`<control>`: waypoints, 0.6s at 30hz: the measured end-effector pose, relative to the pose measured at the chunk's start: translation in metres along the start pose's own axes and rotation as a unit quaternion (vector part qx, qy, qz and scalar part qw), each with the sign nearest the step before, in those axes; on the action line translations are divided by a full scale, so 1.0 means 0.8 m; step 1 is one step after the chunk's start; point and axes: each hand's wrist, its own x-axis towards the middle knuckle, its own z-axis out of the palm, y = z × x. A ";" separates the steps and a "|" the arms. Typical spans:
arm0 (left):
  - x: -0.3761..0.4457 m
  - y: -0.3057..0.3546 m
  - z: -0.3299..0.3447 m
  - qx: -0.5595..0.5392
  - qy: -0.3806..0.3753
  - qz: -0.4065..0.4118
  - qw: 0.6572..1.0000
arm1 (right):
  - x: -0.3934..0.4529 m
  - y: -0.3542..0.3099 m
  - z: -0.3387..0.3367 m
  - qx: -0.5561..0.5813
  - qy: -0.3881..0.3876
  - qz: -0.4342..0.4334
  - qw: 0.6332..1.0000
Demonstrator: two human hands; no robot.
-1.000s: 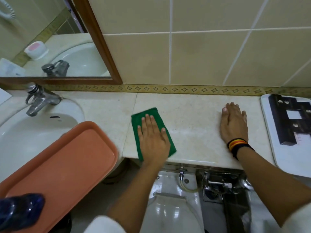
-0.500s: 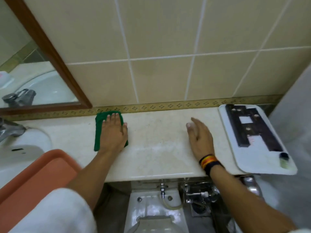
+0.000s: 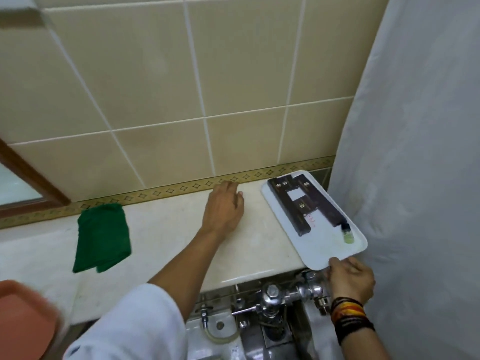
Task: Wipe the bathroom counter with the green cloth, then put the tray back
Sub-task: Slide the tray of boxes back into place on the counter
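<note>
The green cloth (image 3: 102, 237) lies crumpled on the cream counter (image 3: 166, 237) at the left, with no hand on it. My left hand (image 3: 224, 206) is near the back wall in the counter's middle, fingers apart and empty. A white tray (image 3: 327, 252) sits at the counter's right end and overhangs the front edge. It carries dark boxes (image 3: 296, 203) and a small green bottle (image 3: 348, 236). My right hand (image 3: 349, 278), with bands on the wrist, grips the tray's near edge.
A white curtain (image 3: 420, 152) hangs close to the tray's right side. An orange tray (image 3: 23, 318) shows at the lower left. Chrome flush pipes (image 3: 288, 294) and a toilet sit below the counter. A mirror frame (image 3: 31, 178) is at the left.
My left hand has let go of the cloth and moved right toward the tray. My right hand has left the counter and taken hold of the white tray's near edge. The view has swung right.
</note>
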 end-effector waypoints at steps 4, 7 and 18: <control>0.039 0.059 0.052 -0.007 -0.049 -0.012 0.999 | 0.050 -0.004 -0.011 -0.001 0.000 0.003 1.000; 0.062 0.090 0.081 0.000 -0.073 -0.061 0.995 | 0.078 -0.015 -0.018 0.002 -0.012 -0.003 1.000; 0.016 0.011 0.023 -0.064 0.007 -0.305 0.950 | 0.043 -0.056 0.011 -0.096 -0.152 -0.066 0.982</control>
